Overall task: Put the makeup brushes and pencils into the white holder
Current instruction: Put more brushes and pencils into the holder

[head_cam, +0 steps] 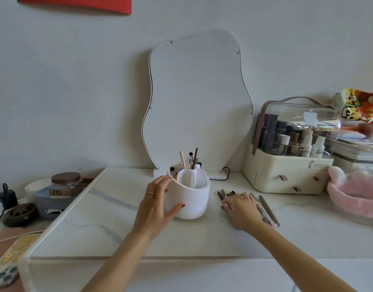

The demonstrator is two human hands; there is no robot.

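From the head camera, the round white plastic holder [188, 199] with inner dividers stands on the marbled white tabletop [109, 224] in front of a wavy-edged mirror [197, 102]. A few brushes and pencils already stand upright in its back compartments. The left hand [158, 204] cups the holder's left wall, fingers curved over the rim and thumb pressed to the front, steadying it. The loose makeup brushes and pencils [263, 209] lie flat in a bundle just to the right of the holder, their long axes running roughly from the person toward the wall, slightly angled, dark tips pointing away. The right hand [241, 207] rests on top of this bundle with fingers spread fairly flat; whether it has pinched any one piece I cannot tell. The right hand is clearly the nearer one, and the coming move likely calls for gathering pieces, turning them upright, and carrying them leftward over the rim.
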